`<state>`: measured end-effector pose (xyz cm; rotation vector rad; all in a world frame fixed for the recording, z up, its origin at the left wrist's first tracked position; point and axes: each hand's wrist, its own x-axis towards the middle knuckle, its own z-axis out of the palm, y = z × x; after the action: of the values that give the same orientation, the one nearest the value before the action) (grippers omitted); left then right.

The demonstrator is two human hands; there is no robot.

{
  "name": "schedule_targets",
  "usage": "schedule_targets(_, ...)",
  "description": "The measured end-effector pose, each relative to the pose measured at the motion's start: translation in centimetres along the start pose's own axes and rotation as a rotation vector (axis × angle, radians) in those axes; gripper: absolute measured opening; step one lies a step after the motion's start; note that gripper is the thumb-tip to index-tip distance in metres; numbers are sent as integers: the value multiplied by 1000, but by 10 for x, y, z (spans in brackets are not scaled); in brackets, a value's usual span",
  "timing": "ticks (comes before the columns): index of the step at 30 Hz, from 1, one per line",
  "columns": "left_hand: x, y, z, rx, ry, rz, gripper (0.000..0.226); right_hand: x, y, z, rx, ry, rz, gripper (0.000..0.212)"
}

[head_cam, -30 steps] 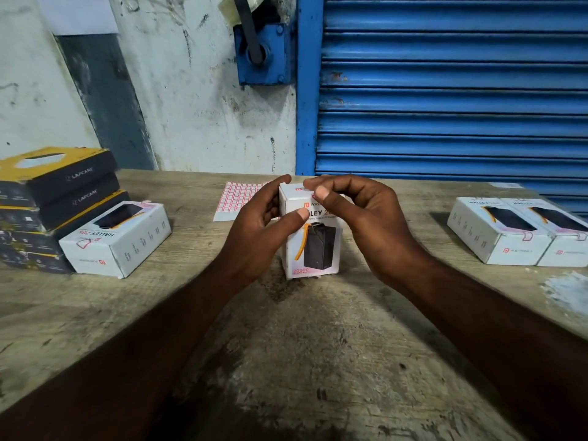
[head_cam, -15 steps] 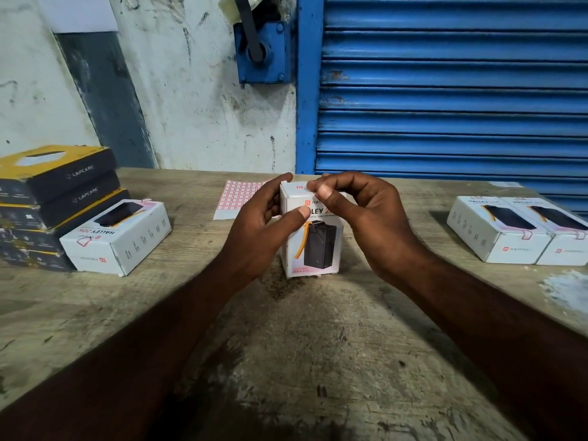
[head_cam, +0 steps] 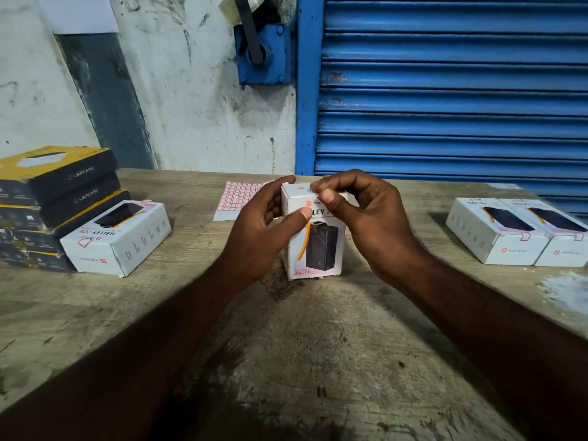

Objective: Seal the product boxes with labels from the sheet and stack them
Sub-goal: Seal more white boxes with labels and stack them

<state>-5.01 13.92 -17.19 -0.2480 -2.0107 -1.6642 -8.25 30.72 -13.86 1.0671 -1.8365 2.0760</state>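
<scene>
- Wooden table (head_cam: pixel 286 345), worn; both forearms reach forward over it.
- Box (head_cam: pixel 318 246) stands upright at centre with its base on the table, long axis vertical and printed face toward the camera.
- Left hand (head_cam: pixel 264 227) grips the box's left side, thumb across the front.
- Right hand (head_cam: pixel 372 218) pinches the top front edge, thumb and forefinger curled over the flap seam. No label shows under them, so I cannot tell if one is there.
- Judgement: the seam lies directly under the right fingertips, so the next move is to press along that edge.
- Sheet (head_cam: pixel 237 198) lies flat just behind the box, nearer the left hand.
- Labelled boxes (head_cam: pixel 496 230) lie side by side well right.
- White box (head_cam: pixel 121 237) lies flat on the left against the dark stack (head_cam: pixel 54 192).
- All boxes are closed and their contents are unseen.
</scene>
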Motion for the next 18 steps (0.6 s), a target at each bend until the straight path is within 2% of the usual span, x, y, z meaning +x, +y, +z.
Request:
schedule_targets(5,2,-2,-2,53,55,11,54,1,-4,1,-6,-4,-51,20)
schedule_targets(8,2,-3,-3,77,87,11,62,1,-3,3,-57,-4,-53,16)
schedule_targets(11,1,-3,-1,108,89,20,69,2,-3,3,-78,37,-53,21)
schedule_targets(18,1,-4,-1,118,90,14,66,3,-7,1,-132,108,-82,22)
